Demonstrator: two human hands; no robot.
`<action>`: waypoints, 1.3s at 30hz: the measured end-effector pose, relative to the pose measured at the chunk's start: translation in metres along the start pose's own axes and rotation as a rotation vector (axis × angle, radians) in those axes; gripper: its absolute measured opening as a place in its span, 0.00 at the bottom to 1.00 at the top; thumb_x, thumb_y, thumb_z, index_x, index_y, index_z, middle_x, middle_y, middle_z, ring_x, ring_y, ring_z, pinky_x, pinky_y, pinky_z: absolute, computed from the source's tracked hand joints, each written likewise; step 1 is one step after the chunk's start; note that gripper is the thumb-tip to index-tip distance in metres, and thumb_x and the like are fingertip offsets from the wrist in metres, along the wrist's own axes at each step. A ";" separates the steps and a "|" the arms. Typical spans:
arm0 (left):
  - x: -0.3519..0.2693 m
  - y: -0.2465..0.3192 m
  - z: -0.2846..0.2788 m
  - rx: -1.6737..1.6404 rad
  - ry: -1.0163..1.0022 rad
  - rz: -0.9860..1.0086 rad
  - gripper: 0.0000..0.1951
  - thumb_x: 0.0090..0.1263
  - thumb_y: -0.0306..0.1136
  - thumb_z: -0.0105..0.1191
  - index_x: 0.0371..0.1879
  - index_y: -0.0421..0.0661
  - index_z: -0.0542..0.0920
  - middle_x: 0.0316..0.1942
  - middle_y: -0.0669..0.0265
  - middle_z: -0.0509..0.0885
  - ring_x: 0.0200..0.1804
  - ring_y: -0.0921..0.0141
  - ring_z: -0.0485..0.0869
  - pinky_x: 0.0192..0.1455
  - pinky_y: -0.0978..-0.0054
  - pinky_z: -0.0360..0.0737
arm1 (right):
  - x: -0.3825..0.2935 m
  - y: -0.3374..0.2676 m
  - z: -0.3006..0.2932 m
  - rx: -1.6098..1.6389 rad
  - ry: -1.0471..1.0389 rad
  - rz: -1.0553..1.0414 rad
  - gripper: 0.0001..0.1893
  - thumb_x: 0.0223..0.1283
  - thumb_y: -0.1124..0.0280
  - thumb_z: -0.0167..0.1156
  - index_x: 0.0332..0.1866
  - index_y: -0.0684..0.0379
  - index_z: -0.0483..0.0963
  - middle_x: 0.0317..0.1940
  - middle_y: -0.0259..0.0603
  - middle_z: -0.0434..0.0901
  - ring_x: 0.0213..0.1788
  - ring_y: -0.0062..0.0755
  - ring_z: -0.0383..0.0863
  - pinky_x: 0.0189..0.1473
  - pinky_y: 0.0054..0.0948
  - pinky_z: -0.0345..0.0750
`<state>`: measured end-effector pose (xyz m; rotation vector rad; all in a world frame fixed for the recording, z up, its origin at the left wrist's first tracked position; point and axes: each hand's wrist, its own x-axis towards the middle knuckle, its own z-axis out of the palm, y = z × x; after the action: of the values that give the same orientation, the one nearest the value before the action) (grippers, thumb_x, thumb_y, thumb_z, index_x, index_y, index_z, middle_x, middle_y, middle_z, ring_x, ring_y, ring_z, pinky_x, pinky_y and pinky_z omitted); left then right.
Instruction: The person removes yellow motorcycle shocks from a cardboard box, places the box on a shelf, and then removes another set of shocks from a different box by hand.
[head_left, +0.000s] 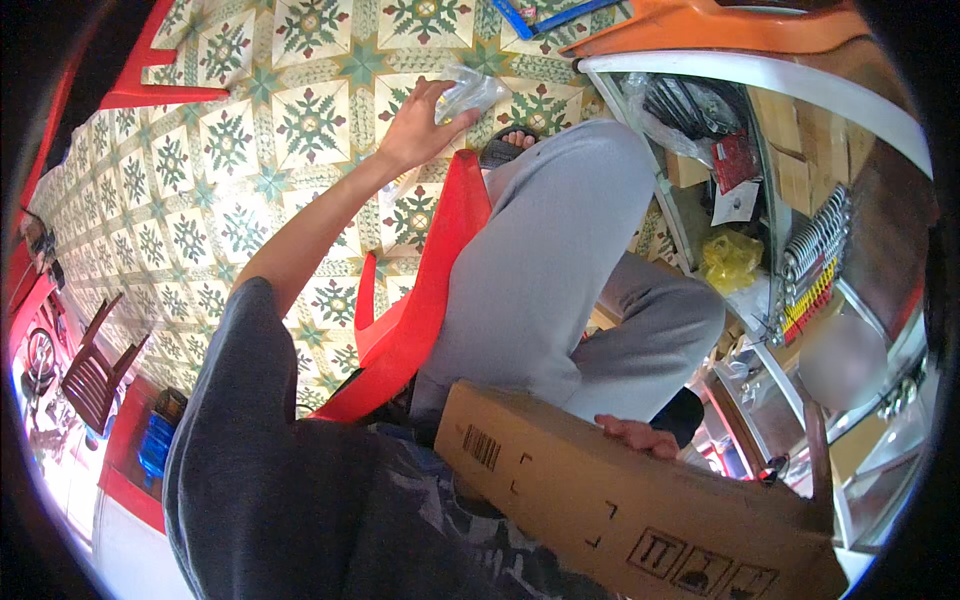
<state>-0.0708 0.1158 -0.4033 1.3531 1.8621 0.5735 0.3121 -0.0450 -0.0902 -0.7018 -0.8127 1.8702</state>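
Note:
My left hand (424, 124) reaches out over the patterned tile floor, thumb and fingers spread around a crumpled clear plastic bag (480, 91). Whether the fingers grip the bag or only hover by it is unclear. A second bit of clear plastic (399, 186) shows beneath my left wrist. Against my body leans a long brown cardboard box (555, 480), printed with a barcode and handling symbols. The fingers of my right hand (641, 436) lie over its far edge; the rest of that hand is hidden. I sit on a red plastic chair (442, 285).
On the right, a white-framed display case (679, 64) holds cardboard boxes, a yellow plastic bag (731, 261) and a row of metal tools (817, 259). An orange plastic chair (720, 30) and a blue frame (525, 26) are ahead. A brown slatted chair (97, 379) stands left.

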 end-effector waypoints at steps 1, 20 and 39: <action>-0.012 0.025 -0.026 0.007 0.024 -0.007 0.36 0.75 0.56 0.64 0.71 0.42 0.77 0.69 0.45 0.79 0.75 0.54 0.76 0.77 0.56 0.73 | 0.004 0.003 -0.008 0.012 -0.030 -0.023 0.30 0.79 0.48 0.54 0.70 0.64 0.67 0.64 0.65 0.75 0.73 0.74 0.69 0.73 0.83 0.56; -0.207 0.198 -0.125 -0.591 -0.696 -0.073 0.38 0.86 0.61 0.40 0.79 0.38 0.66 0.73 0.53 0.76 0.68 0.60 0.80 0.72 0.56 0.77 | -0.026 0.018 0.014 -0.216 0.503 -0.298 0.38 0.53 0.72 0.77 0.71 0.64 0.71 0.62 0.42 0.79 0.63 0.36 0.80 0.69 0.40 0.75; -0.246 0.252 -0.114 -1.184 -0.826 -0.252 0.40 0.86 0.63 0.33 0.84 0.44 0.54 0.79 0.46 0.68 0.77 0.51 0.72 0.78 0.43 0.67 | -0.027 0.024 0.020 -0.453 0.537 -0.489 0.26 0.54 0.75 0.78 0.59 0.64 0.79 0.51 0.38 0.84 0.51 0.28 0.84 0.57 0.32 0.80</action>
<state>0.0303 -0.0209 -0.0749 0.4004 0.7101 0.6646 0.2951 -0.0826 -0.0933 -1.1085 -0.9476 0.9952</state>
